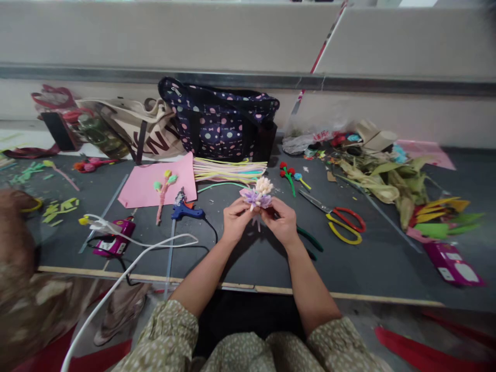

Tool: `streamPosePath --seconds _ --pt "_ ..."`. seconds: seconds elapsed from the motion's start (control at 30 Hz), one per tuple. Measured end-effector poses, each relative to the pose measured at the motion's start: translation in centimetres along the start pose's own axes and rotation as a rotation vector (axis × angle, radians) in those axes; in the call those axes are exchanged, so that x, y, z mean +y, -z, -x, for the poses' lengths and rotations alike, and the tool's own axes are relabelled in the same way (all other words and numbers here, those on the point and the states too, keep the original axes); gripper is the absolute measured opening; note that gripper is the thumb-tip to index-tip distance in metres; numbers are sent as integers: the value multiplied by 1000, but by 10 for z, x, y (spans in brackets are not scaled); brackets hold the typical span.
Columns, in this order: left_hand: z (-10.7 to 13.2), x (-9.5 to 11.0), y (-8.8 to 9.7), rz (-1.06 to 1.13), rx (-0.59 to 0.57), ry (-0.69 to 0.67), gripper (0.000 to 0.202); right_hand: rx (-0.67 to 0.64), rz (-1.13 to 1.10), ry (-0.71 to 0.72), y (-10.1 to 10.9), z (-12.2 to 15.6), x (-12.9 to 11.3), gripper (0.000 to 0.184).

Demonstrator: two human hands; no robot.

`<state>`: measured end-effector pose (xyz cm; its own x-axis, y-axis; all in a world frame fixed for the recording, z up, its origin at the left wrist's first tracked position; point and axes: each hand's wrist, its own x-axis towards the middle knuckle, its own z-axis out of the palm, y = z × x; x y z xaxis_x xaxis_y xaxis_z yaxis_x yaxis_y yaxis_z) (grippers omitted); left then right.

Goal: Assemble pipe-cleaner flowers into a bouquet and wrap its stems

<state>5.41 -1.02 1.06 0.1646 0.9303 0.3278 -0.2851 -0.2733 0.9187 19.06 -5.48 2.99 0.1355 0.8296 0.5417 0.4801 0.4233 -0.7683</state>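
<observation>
Both my hands meet above the dark table near its middle. My left hand (pixel 237 219) and my right hand (pixel 282 219) pinch a fuzzy pipe-cleaner flower (pixel 258 197) between their fingertips. Its petals are lilac, with a cream tuft on the far side and a thin pale stem hanging below. Behind it lies a bundle of pastel pipe cleaners (pixel 228 169). To the right of my right hand are scissors (pixel 341 219) with red and yellow handles. Dark green-handled pliers (pixel 311 240) lie partly hidden by that hand. A blue glue gun (pixel 186 211) is left of my left hand.
Pink paper (pixel 132 188) bears a pink stem with green and yellow tufts. A white cable (pixel 143 256) crosses the front edge from a power strip. A navy patterned bag (pixel 220 119) stands behind. Dried husks (pixel 403 186) lie right; a co-worker's arm (pixel 15 237) is at left.
</observation>
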Motion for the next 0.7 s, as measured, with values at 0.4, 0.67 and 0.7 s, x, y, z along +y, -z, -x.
streamPosePath --seconds 0.4,0.67,0.7 --pt "1 2 0 -38 21 -39 14 53 -79 12 -3 1 -1 6" --pt "0 4 -2 -76 12 -48 16 116 -242 -148 -6 4 4 4" --pt "0 3 -3 -81 5 -51 15 127 -265 -160 -6 4 4 4"
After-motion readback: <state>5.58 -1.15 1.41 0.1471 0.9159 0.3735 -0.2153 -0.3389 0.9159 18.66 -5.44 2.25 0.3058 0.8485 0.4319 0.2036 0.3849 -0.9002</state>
